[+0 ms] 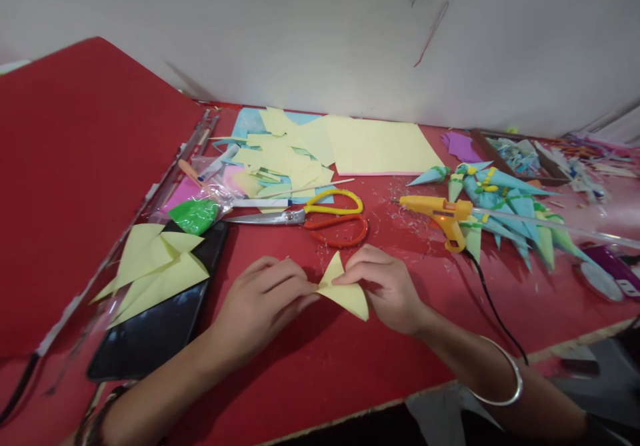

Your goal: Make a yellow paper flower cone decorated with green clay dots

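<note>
A small piece of pale yellow paper (350,298), bent and pointed at its ends, is held between both hands over the red table (320,373). My left hand (270,299) pinches its left tip with the fingers closed. My right hand (385,286) grips the paper's upper right part, thumb and fingers pressed on it. Just beyond the hands lie scissors (295,217) with one yellow and one red handle. A yellow glue gun (443,218) lies to the right, its black cable running toward the table's front edge.
Yellow paper pieces (160,266) rest on a black tablet (150,339) at left. Paper scraps (285,159) and a yellow sheet (383,147) lie at the back. Blue and green paper cones (500,199) are heaped at right, near a tray (550,179).
</note>
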`<state>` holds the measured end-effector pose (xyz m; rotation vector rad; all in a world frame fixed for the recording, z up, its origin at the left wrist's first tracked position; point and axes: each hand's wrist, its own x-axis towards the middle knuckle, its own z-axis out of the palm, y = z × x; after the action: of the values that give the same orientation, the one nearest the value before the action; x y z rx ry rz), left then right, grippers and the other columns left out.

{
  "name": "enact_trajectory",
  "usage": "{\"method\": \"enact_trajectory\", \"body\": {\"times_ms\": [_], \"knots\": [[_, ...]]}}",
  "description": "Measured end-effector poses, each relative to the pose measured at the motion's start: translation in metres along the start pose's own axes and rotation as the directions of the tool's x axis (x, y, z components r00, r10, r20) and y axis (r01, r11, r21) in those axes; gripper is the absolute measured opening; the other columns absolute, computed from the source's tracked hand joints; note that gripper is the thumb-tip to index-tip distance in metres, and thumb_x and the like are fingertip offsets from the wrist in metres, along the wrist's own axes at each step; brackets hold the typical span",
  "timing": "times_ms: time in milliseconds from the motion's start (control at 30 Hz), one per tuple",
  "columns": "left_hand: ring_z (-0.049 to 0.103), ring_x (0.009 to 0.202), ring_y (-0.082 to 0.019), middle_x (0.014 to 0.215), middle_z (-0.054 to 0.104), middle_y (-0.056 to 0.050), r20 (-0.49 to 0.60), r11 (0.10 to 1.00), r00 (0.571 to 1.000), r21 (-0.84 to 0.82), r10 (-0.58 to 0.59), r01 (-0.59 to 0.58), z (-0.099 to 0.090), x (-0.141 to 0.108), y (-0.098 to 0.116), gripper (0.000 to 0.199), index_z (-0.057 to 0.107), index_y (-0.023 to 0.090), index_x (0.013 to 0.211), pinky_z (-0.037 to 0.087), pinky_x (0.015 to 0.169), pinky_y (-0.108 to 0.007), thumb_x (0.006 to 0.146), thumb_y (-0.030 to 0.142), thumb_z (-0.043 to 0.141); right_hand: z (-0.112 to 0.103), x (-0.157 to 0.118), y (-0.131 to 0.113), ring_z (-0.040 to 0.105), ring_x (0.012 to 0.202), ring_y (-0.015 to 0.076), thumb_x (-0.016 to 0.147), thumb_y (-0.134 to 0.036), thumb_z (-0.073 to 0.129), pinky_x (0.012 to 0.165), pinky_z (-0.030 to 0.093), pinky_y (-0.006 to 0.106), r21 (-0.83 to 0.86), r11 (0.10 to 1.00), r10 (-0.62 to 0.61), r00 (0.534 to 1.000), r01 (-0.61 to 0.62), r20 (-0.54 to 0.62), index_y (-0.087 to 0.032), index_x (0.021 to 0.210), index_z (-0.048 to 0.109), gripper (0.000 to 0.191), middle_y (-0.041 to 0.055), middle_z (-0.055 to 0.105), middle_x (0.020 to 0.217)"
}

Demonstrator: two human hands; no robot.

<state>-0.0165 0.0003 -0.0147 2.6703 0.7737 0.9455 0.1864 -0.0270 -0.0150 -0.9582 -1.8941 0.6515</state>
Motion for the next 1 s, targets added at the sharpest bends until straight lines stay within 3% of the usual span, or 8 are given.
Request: {"method": "enact_trajectory", "body": {"times_ms": [200,400,500,733,833,1000], "knots": [[0.05,0.061,-0.01,0.067,0.059,0.002,-0.034,0.997,0.998,0.071,0.045,-0.042,-0.0025,0.0004,-0.0005,0.019,0.058,0.02,0.077,0.04,0.062,-0.023,0.088,0.018,0.041,0.0011,-0.0008,0.0006,0.055,0.065,0.0117,0.08,-0.012,0.051,0.056,0.043,0.022,-0.033,0.999,0.002,1.0,-0.002,0.011,-0.021,0.081,0.066,0.018,0.0029,0.061,0.071],[0.056,0.071,-0.011,0.078,0.058,0.0,-0.028,0.978,0.985,-0.127,-0.17,0.166,-0.0045,0.005,0.0053,0.008,0.058,0.02,0.082,0.046,0.064,-0.021,0.082,0.026,0.051,0.0024,-0.0015,0.0023,0.059,0.071,0.012,0.078,-0.012,0.054,0.063,0.046,0.023,0.102,0.988,0.104,0.988,-0.116,0.114,-0.021,0.089,0.064,0.017,0.0028,0.065,0.08],[0.056,0.073,-0.01,0.08,0.056,0.0,0.001,0.956,0.978,-0.213,-0.207,0.203,-0.0031,0.0057,0.0074,0.007,0.058,0.02,0.083,0.047,0.064,-0.019,0.082,0.022,0.051,0.0038,-0.0022,0.0025,0.058,0.074,0.012,0.078,-0.013,0.054,0.067,0.047,0.024,0.125,0.98,0.132,0.975,-0.156,0.179,-0.02,0.093,0.061,0.018,0.0026,0.064,0.083],[0.055,0.074,-0.01,0.082,0.055,0.0,-0.03,0.964,0.968,-0.098,-0.25,0.246,-0.0026,0.005,0.0016,0.012,0.058,0.019,0.086,0.046,0.068,-0.018,0.082,0.014,0.046,-0.004,0.0023,-0.0041,0.044,0.109,0.0176,0.069,-0.02,0.064,0.094,0.036,0.034,0.052,0.975,0.176,0.898,-0.215,0.403,-0.019,0.123,0.039,0.059,0.0084,0.048,0.117],[0.056,0.076,-0.011,0.083,0.056,-0.001,-0.002,0.977,0.979,-0.058,-0.204,0.203,-0.0016,0.0032,0.0014,0.015,0.058,0.019,0.088,0.046,0.068,-0.021,0.084,0.015,0.044,-0.0046,0.0033,-0.0042,0.048,0.103,0.0162,0.074,-0.027,0.061,0.09,0.039,0.032,0.07,0.965,0.206,0.9,-0.251,0.383,-0.016,0.117,0.045,0.047,0.008,0.051,0.111],[0.056,0.079,-0.013,0.086,0.056,-0.001,0.037,0.988,0.988,-0.045,-0.149,0.151,0.0028,-0.0002,0.003,0.015,0.056,0.02,0.089,0.047,0.069,-0.023,0.081,0.012,0.045,0.0004,0.002,-0.0016,0.055,0.088,0.0135,0.08,-0.025,0.055,0.078,0.044,0.029,0.048,0.953,0.266,0.897,-0.301,0.352,-0.017,0.103,0.055,0.024,0.0043,0.06,0.096]]}}
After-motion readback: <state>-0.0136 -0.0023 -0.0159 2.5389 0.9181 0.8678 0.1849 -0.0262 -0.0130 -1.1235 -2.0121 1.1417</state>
